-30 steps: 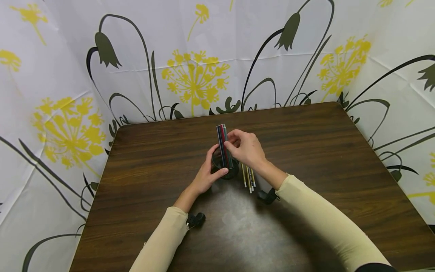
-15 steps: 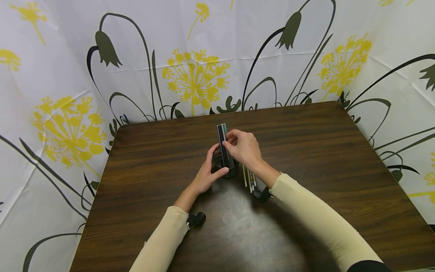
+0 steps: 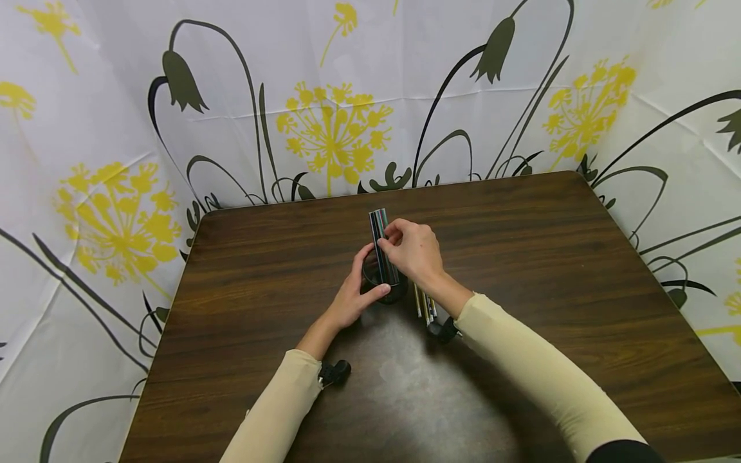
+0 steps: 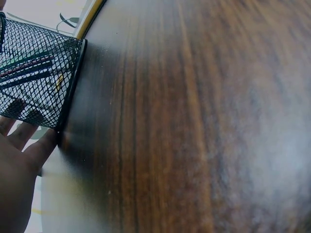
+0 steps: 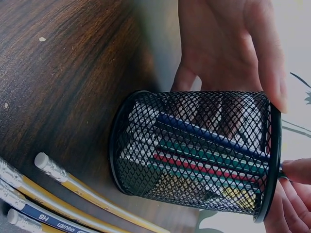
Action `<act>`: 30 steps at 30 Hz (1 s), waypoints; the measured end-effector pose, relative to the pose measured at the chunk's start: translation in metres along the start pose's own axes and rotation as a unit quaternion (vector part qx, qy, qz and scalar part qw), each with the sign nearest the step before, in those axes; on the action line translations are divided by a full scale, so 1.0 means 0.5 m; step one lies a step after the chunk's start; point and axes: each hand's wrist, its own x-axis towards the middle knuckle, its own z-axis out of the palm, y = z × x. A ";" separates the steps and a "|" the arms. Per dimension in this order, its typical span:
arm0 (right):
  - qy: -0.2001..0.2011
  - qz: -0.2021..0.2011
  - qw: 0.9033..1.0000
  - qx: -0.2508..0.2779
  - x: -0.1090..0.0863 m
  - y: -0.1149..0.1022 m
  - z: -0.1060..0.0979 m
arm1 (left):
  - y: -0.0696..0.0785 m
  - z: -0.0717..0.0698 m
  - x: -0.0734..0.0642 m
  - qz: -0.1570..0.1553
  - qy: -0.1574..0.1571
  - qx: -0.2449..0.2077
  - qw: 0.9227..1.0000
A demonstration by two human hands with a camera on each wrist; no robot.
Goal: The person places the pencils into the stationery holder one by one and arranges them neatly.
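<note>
though dark, a glossy table [image 3: 521, 257] before flowered cloth [image 3: 428, 58], left fingers [image 3: 358, 261] round mesh cup [image 5: 138, 165], right fingers [image 3: 399, 225] round pencils [image 3: 379, 226]

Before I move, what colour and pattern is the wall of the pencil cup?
The cup has a black diamond-mesh wall, clearest in the right wrist view.

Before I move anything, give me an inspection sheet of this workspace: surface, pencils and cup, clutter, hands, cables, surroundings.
Surface: dark wood-grain table, with a few pale specks.
Job's things: black mesh cup; dark and coloured pencils with lower ends inside it; yellow and dark-blue pencils lying beside it.
Clutter: nothing seen.
Hands: left hand holds the cup; right hand pinches the coloured bunch above the rim.
Cables: nothing seen.
Surroundings: white flower-print backdrop behind the table.
</note>
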 end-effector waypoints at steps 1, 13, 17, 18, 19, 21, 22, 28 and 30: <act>0.000 -0.001 1.000 0.000 0.000 0.001 0.000 | 0.000 0.000 0.000 0.001 0.000 -0.002 1.000; -0.001 -0.002 1.000 -0.004 0.000 0.003 -0.001 | 0.001 0.000 0.002 -0.001 -0.002 0.001 1.000; -0.006 -0.001 1.000 0.001 0.000 0.004 -0.002 | 0.002 0.000 0.002 -0.002 -0.002 0.002 1.000; -0.008 -0.001 1.000 0.003 0.000 0.004 -0.002 | 0.003 -0.001 0.001 -0.003 -0.002 0.002 1.000; -0.010 -0.002 1.000 0.006 0.000 0.004 -0.003 | 0.003 -0.001 0.001 -0.003 -0.002 0.003 1.000; -0.013 -0.003 1.000 0.010 0.001 0.003 -0.007 | 0.003 -0.001 0.001 -0.004 -0.002 0.003 1.000; -0.014 -0.004 1.000 0.012 0.001 0.004 -0.009 | 0.004 -0.001 0.001 -0.005 -0.002 0.004 1.000; -0.010 0.003 0.999 0.045 0.009 0.019 -0.032 | 0.001 -0.001 0.001 -0.005 0.001 -0.001 1.000; -0.005 0.016 0.998 0.062 0.013 0.030 -0.041 | 0.001 0.000 0.002 -0.003 0.003 0.000 1.000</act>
